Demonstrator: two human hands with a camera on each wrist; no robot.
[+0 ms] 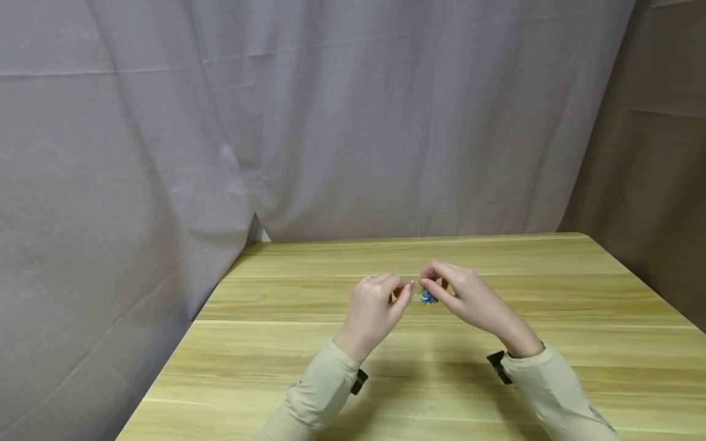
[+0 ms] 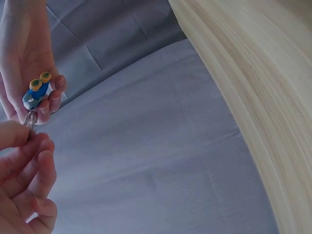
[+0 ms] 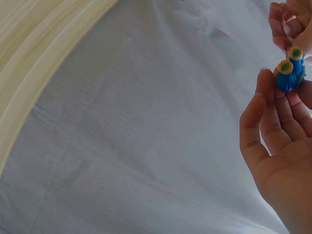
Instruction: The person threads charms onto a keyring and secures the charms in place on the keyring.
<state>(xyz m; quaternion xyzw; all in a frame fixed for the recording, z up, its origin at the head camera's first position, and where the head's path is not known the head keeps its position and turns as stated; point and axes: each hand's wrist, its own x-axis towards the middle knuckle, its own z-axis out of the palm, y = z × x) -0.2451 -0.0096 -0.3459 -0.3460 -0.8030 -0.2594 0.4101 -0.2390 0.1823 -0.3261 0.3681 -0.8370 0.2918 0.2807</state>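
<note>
A keychain with a small blue figurine point(image 1: 428, 298) is held up over the table between both hands. My left hand point(image 1: 375, 309) pinches its metal key ring point(image 2: 30, 122) between thumb and index finger. On the right side, my right hand point(image 1: 469, 298) grips the figurine by its upper part. Two round orange feet with green centres stick out from the blue body in both wrist views. The figurine's front is partly hidden by the right fingers in the head view.
The wood-grain table point(image 1: 265, 361) lies under both forearms. Grey cloth point(image 1: 353, 135) hangs behind it and along the left side, with a darker cloth point(image 1: 656, 184) on the right. Black straps point(image 1: 360, 381) sit at the sleeve cuffs.
</note>
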